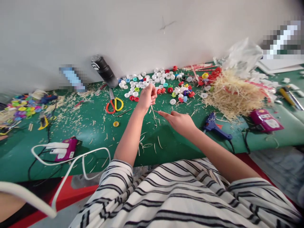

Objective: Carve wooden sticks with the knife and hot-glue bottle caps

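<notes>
My left hand is closed, its fingers curled around a thin pale wooden stick whose lower end points down toward the table. Just to the right, my right hand is closed too, its index finger stretched along a thin dark blade-like tool. Most of that tool is hidden in the palm. Its tip is close to the stick; whether they touch I cannot tell. Pale shavings lie beneath both hands. Beyond them spread many white and coloured bottle caps. A yellow cap sits alone left of my left forearm.
Scissors and a black bottle are at the left. A blue glue gun, a straw-like heap and a purple power socket occupy the right. A white cable loops off the green table's front edge.
</notes>
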`<state>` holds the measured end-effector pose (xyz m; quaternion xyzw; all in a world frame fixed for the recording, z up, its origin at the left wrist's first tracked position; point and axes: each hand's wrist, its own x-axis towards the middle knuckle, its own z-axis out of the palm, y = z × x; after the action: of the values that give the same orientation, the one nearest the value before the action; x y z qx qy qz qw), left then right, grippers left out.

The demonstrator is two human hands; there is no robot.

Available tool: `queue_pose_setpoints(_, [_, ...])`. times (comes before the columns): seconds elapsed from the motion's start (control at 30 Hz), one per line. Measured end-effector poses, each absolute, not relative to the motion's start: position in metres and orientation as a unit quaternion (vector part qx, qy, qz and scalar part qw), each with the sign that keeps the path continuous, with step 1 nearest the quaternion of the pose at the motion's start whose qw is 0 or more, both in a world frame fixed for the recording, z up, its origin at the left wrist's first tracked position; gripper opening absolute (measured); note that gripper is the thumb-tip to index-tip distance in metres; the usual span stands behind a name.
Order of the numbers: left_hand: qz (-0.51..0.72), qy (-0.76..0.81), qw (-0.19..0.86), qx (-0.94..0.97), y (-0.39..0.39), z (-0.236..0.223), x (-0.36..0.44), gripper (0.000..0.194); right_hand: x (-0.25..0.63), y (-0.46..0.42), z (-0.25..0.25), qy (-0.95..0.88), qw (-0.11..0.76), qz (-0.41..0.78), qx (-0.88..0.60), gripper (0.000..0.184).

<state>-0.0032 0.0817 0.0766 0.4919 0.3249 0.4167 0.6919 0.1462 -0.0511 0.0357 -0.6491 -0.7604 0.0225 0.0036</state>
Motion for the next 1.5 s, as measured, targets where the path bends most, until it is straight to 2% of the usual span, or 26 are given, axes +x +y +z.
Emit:
queue_pose_setpoints(0.37, [0.467,0.382,0.677,0.422,0.086,0.07,-0.001,0.054,0.138,-0.053,0.003,-0.752,0.036,0.106,-0.649,0.054])
queue_pose_setpoints(0.77, [0.479,0.381,0.673,0.415,0.083,0.074,0.0,0.053,0.134,-0.056,0.007,-0.75,0.048,0.146,-0.643,0.052])
queue_pose_setpoints(1.5, [0.459,0.361,0.672,0.455,0.059,0.087,0.016,0.054,0.139,-0.08,0.012,-0.734,0.031,0.138,-0.664,0.052])
